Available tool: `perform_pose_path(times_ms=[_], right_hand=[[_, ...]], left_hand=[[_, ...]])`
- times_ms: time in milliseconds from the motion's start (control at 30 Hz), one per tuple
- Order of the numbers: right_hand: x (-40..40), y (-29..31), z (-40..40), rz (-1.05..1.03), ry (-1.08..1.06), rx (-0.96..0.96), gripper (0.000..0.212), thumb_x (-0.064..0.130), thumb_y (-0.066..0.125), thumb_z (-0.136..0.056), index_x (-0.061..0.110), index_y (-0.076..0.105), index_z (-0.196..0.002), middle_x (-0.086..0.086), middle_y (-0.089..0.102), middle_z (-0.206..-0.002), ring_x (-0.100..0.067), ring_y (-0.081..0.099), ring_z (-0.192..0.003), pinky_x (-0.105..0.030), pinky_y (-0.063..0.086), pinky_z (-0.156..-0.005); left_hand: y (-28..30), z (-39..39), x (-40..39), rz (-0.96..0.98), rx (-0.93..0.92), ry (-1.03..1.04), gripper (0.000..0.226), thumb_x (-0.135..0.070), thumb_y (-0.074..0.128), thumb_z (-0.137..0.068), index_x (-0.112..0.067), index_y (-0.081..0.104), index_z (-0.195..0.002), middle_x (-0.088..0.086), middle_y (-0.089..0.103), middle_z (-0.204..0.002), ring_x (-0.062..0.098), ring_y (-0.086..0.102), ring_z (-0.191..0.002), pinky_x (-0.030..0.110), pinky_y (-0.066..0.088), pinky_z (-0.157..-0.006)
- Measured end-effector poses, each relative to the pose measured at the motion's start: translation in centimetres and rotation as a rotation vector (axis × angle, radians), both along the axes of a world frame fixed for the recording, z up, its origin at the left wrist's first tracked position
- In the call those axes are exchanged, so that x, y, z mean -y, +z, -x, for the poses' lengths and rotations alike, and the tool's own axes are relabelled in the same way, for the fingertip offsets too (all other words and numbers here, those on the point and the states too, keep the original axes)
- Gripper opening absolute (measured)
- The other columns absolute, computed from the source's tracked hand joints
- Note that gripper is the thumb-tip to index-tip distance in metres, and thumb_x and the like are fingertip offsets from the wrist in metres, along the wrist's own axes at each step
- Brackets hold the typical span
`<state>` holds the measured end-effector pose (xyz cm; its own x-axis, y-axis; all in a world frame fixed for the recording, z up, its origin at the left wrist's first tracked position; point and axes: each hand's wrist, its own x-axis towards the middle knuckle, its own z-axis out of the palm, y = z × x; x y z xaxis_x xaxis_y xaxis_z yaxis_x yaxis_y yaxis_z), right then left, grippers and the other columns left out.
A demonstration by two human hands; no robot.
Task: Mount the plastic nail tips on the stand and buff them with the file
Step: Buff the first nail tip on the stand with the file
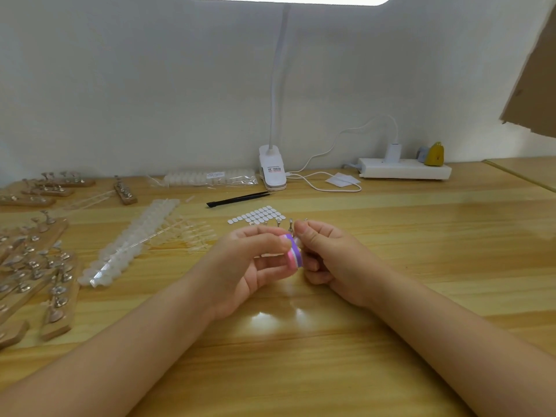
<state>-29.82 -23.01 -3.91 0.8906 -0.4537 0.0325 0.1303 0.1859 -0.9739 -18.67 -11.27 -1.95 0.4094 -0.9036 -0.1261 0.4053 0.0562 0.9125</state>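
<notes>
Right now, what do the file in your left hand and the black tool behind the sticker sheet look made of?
File: likely foam, matte, in pink, white and purple layers. Black tool: thin, pointed tweezers, probably coated metal; the finish is too small to judge.

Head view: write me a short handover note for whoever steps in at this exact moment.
Left hand grips the pink-and-purple file. Right hand pinches something small against the file; it looks like a stand post, but I cannot tell whether a tip is on it.
Loose nail tips lie in strips to the left; more wooden stands sit at the far left edge. Sticker sheet and tweezers lie just beyond the hands.
Done: buffing seems under way on one piece.
Left: most tips look unmounted and unbuffed.
</notes>
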Motion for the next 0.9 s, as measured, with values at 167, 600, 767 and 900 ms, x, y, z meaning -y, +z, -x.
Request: perform_pose_path(times_ms=[167,600,767,900], right_hand=[[-0.5,-0.1,-0.1,0.107,0.013,-0.01,0.018,0.037,0.057,-0.082,0.027,0.066,-0.069,0.014,0.047,-0.054,-0.002,0.036,-0.045,-0.014,0.026,-0.039],[-0.3,-0.3,-0.3,0.044,-0.148,-0.077,0.024,0.03,0.058,-0.093,0.017,0.054,-0.073,0.002,0.035,-0.06,-0.007,0.029,-0.047,-0.017,0.024,-0.038],[-0.4,-0.2,-0.3,0.035,-0.152,-0.066,0.027,0.03,0.056,-0.094,0.017,0.055,-0.07,0.005,0.04,-0.055,-0.006,0.03,-0.045,-0.017,0.025,-0.037],[-0.3,0.1,-0.1,0.043,-0.088,-0.096,0.025,0.028,0.052,-0.097,0.015,0.053,-0.076,0.004,0.042,-0.057,-0.006,0.031,-0.047,-0.015,0.025,-0.036]], left_hand=[[0.2,-0.6,0.3,0.073,-0.074,0.204,0.015,0.007,0.057,-0.082,0.003,0.059,-0.096,0.012,0.068,-0.068,0.02,0.068,-0.063,0.025,0.055,-0.054],[0.0,0.5,0.1,0.093,0.232,0.415,0.025,0.01,0.07,-0.073,-0.003,0.058,-0.09,0.018,0.068,-0.088,0.029,0.072,-0.082,0.03,0.058,-0.066],[0.0,1.0,-0.1,0.069,0.339,0.281,0.022,0.008,0.072,-0.074,-0.002,0.058,-0.087,0.014,0.067,-0.076,0.026,0.071,-0.071,0.032,0.058,-0.063],[-0.4,1.6,0.1,0.071,0.291,0.259,0.024,0.006,0.075,-0.072,-0.002,0.059,-0.087,0.012,0.069,-0.076,0.028,0.072,-0.076,0.031,0.058,-0.065]])
